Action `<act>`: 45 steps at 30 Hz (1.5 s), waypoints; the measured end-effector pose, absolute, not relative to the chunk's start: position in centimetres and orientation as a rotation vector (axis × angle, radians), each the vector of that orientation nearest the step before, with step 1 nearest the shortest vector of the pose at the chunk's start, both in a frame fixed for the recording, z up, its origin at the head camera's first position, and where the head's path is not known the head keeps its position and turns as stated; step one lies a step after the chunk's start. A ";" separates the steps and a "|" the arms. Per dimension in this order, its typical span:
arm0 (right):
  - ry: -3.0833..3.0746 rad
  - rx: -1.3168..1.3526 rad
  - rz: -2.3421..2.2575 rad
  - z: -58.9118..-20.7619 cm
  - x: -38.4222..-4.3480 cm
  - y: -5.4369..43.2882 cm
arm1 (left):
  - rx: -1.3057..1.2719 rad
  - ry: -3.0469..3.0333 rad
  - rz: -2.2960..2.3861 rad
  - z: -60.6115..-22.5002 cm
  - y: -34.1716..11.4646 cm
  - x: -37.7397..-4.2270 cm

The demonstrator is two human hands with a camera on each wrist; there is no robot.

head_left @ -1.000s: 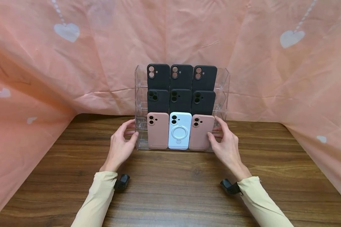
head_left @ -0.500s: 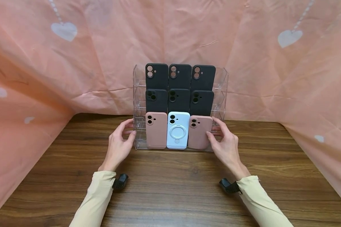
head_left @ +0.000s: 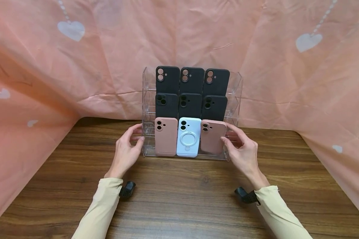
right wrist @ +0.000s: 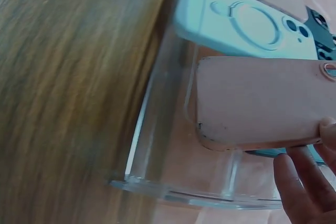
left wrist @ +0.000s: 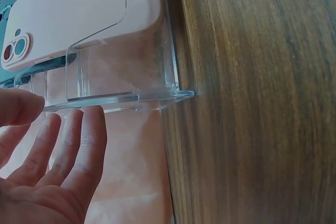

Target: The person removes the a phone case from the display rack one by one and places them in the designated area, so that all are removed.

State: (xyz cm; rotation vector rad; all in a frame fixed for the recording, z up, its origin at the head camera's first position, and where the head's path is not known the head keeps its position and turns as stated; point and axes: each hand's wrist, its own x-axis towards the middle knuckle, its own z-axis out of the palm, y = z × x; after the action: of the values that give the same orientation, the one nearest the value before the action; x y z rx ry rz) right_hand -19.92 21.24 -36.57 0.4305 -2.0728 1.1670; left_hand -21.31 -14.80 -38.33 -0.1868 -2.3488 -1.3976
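Note:
Near the right end of the clear acrylic display rack (head_left: 149, 151), my right hand (head_left: 243, 151) pinches a pink phone case (head_left: 213, 137) by its right edge, thumb on its back face. In the right wrist view the lower end of this pink case (right wrist: 252, 103) stands clear of the rack's front ledge and leans out of line with its neighbours. My left hand (head_left: 127, 147) rests at the rack's left side; in the left wrist view its fairly straight fingers (left wrist: 89, 145) touch the clear side panel. A white phone case (head_left: 188, 137) with a ring and another pink case (head_left: 166, 137) fill the front tier.
Several black phone cases (head_left: 189, 106) stand in the two tiers behind. The rack sits on a brown wood-grain table (head_left: 179, 199) against a pink cloth backdrop (head_left: 113, 66) with pale hearts, which also hangs at both sides.
My right hand has raised the right-hand pink case off the front ledge, tilted it and shifted slightly right. My left hand has stayed at the rack's side.

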 end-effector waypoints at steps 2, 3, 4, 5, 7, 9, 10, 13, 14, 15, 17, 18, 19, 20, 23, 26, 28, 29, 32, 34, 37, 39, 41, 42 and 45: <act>-2.043 0.433 1.196 -36.2 -19.8 21.2 | -0.185 -2.352 -1.395 -38.3 -14.8 -21.3; -2.026 0.434 1.214 -36.0 -19.7 21.1 | -0.185 -2.353 -1.393 -38.3 -14.8 -21.3; -2.012 0.434 1.232 -35.9 -19.7 21.1 | -0.184 -2.356 -1.390 -38.3 -14.8 -21.3; -1.998 0.434 1.246 -35.7 -19.6 21.1 | -0.183 -2.357 -1.388 -38.3 -14.8 -21.2; -1.973 0.431 1.270 -35.4 -19.5 21.1 | -0.186 -2.357 -1.387 -38.3 -14.8 -21.3; -1.950 0.423 1.307 -35.0 -19.3 21.1 | -0.195 -2.352 -1.393 -38.4 -14.8 -21.3; -1.942 0.420 1.325 -34.9 -19.3 21.1 | -0.199 -2.348 -1.398 -38.4 -14.8 -21.3; -1.920 0.410 1.380 -34.6 -19.0 21.2 | -0.208 -2.335 -1.412 -38.4 -14.8 -21.4; -1.910 0.412 1.403 -34.6 -19.0 21.2 | -0.209 -2.332 -1.414 -38.4 -14.8 -21.4; -1.905 0.414 1.418 -34.5 -18.9 21.2 | -0.209 -2.332 -1.414 -38.4 -14.8 -21.4; -1.902 0.418 1.438 -34.5 -18.8 21.3 | -0.211 -2.331 -1.413 -38.4 -14.9 -21.4; -1.902 0.419 1.451 -34.5 -18.7 21.3 | -0.211 -2.330 -1.413 -38.4 -14.9 -21.5; -1.906 0.416 1.468 -34.5 -18.7 21.3 | -0.212 -2.331 -1.412 -38.5 -14.9 -21.5; -1.914 0.408 1.482 -34.5 -18.6 21.3 | -0.212 -2.330 -1.413 -38.4 -14.9 -21.5; -1.944 0.361 1.545 -34.6 -18.3 21.2 | -0.218 -2.328 -1.419 -38.4 -14.9 -21.6; -1.962 0.320 1.637 -34.8 -18.0 21.1 | -0.226 -2.328 -1.428 -38.3 -15.0 -21.5; -1.967 0.313 1.698 -35.0 -17.9 20.9 | -0.229 -2.327 -1.431 -38.3 -15.0 -21.5; -1.970 0.315 1.721 -35.0 -17.8 20.8 | -0.228 -2.327 -1.432 -38.3 -15.0 -21.4; -1.980 0.327 1.783 -35.2 -17.7 20.6 | -0.226 -2.326 -1.428 -38.2 -15.0 -21.4; -2.001 0.331 1.798 -35.4 -17.7 20.5 | -0.229 -2.327 -1.425 -38.2 -15.0 -21.4; -2.029 0.344 1.843 -35.7 -17.5 20.3 | -0.233 -2.329 -1.422 -38.3 -15.0 -21.4; -2.049 0.356 1.876 -36.0 -17.4 20.1 | -0.235 -2.330 -1.421 -38.3 -15.0 -21.4; -2.065 0.369 1.909 -36.3 -17.4 19.9 | -0.234 -2.330 -1.422 -38.3 -15.0 -21.4; -2.076 0.373 1.918 -36.4 -17.3 19.8 | -0.235 -2.330 -1.421 -38.3 -15.0 -21.4; -2.109 0.374 1.940 -36.7 -17.2 19.4 | -0.238 -2.332 -1.421 -38.3 -15.0 -21.5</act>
State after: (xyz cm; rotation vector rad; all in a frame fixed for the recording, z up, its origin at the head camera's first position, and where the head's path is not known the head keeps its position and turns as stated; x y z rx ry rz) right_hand -17.18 19.44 -36.68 0.3741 -2.1091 1.9403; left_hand -21.46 -15.02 -38.32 -0.2376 -2.3316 -1.4206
